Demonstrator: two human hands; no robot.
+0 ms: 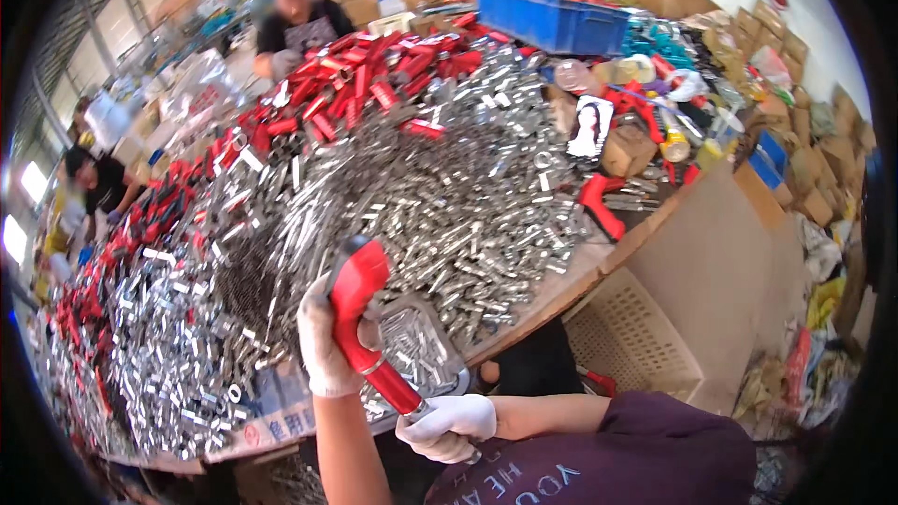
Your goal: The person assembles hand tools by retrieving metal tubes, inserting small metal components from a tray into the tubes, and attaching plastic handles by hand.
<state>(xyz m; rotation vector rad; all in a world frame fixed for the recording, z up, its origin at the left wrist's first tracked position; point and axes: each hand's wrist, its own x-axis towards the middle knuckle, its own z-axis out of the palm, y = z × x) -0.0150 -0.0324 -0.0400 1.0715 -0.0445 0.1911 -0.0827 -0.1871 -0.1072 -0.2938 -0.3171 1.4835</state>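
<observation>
A red pistol-grip hand tool [357, 282] with a black-capped end slants down in front of me, its red barrel leading to a metal shaft. My left hand [325, 344], in a white glove, is wrapped round its handle. Lower down, my right hand [451, 423], gloved too, closes round the metal shaft, and a short metal end sticks out below the fingers. Just behind the tool, a grey tray [461, 378] holds small silver metal pieces. Beyond it spreads a large heap of shiny metal parts [440, 215] on the table.
Red plastic handles [351, 79] pile up at the back, near a co-worker [297, 23]. Another person [98, 182] is far left. A blue crate [552, 21] stands at the back. Right of the heap lie a phone [589, 129] and a red grip [599, 206]. A perforated cream crate [636, 341] sits below the table edge.
</observation>
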